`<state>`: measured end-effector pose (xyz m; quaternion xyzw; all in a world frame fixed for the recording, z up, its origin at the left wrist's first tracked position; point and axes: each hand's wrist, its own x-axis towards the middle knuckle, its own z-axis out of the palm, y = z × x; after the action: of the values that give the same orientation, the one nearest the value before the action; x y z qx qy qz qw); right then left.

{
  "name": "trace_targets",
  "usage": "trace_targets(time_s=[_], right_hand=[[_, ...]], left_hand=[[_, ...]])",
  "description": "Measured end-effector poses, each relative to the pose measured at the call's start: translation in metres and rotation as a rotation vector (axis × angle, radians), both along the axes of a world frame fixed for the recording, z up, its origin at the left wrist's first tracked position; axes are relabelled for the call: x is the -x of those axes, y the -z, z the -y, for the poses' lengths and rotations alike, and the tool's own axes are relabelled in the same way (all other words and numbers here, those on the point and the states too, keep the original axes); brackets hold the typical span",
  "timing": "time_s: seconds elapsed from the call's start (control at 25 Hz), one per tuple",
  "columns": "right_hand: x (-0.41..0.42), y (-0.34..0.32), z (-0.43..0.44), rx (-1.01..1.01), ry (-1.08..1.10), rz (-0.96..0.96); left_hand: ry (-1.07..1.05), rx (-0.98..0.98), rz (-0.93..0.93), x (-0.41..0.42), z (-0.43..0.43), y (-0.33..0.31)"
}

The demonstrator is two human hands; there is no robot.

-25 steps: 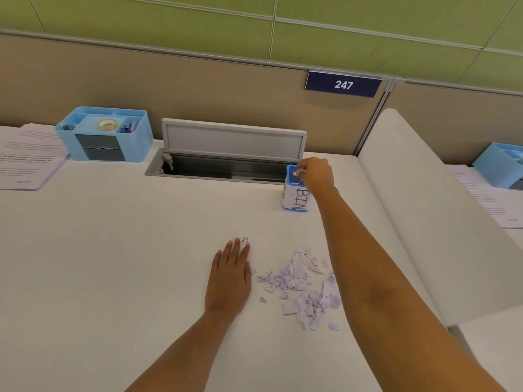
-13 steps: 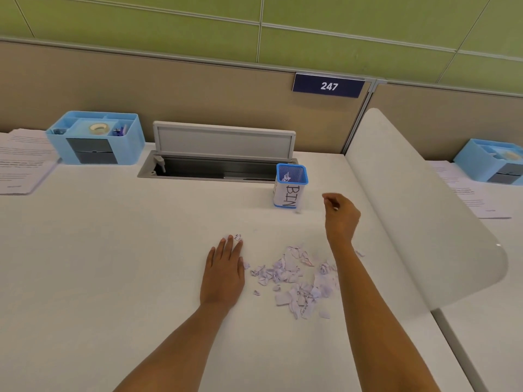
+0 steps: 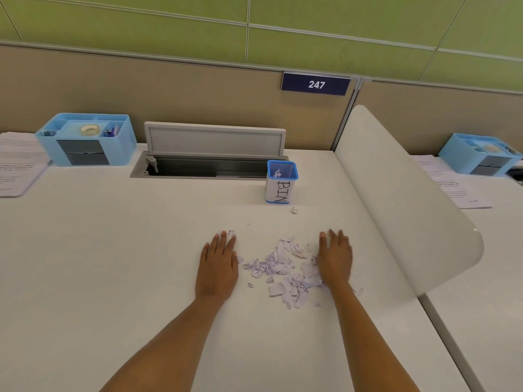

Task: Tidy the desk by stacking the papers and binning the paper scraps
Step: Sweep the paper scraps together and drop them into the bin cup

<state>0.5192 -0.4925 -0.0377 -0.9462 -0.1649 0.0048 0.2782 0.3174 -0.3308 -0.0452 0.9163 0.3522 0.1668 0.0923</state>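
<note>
The torn paper scraps [image 3: 285, 274] lay in a loose, crumpled heap on the smooth white desk [image 3: 113, 264], spread roughly left to right between the left hand [image 3: 218, 267] and right hand [image 3: 335, 261], both flat with straight fingers, gripping nothing. Beyond stood the upright blue mesh bin [image 3: 280, 183] (one stray scrap [image 3: 294, 210] just before it). A curved white divider [image 3: 396, 210] flanked the right.

White desk [image 3: 99, 264] with paper scraps [image 3: 285, 270], bin [image 3: 278, 188], organiser [image 3: 85, 142], papers [image 3: 17, 165]
</note>
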Motion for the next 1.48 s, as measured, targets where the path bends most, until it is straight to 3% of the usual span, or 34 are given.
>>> trace_targets(time_s=[0.12, 0.24, 0.28, 0.44, 0.52, 0.68, 0.88, 1.12, 1.28, 1.48], right_hand=[[0.026, -0.005, -0.029, -0.062, -0.166, -0.043], [0.041, -0.023, -0.049, -0.284, -0.294, -0.199], [0.041, -0.027, -0.052, -0.255, -0.348, -0.180], [0.042, -0.030, -0.047, 0.235, -0.601, -0.072], [0.049, -0.026, -0.045, 0.222, -0.639, -0.033], [0.055, -0.026, -0.049, 0.089, -0.583, 0.109], [0.049, -0.036, -0.051, -0.033, -0.472, 0.123], [0.024, -0.085, -0.074, -0.337, -0.270, -0.052], [-0.002, -0.129, -0.106, -0.253, -0.239, -0.007], [-0.048, -0.147, -0.154, 0.023, -0.260, -0.014]], left_hand=[[0.002, 0.001, 0.001, 0.001, 0.000, 0.000], [0.008, -0.004, 0.002, 0.001, 0.000, 0.001], [0.008, -0.006, 0.002, 0.001, 0.000, 0.001], [0.005, -0.001, 0.003, 0.001, -0.001, 0.000], [0.007, 0.000, -0.001, 0.000, -0.001, 0.000], [0.000, 0.007, -0.003, 0.001, 0.000, 0.001], [0.001, 0.008, -0.007, 0.001, 0.000, 0.000], [0.002, -0.005, -0.006, 0.000, 0.000, 0.001], [0.003, 0.000, -0.012, 0.000, 0.000, 0.000], [0.006, 0.001, -0.023, 0.000, -0.001, 0.001]])
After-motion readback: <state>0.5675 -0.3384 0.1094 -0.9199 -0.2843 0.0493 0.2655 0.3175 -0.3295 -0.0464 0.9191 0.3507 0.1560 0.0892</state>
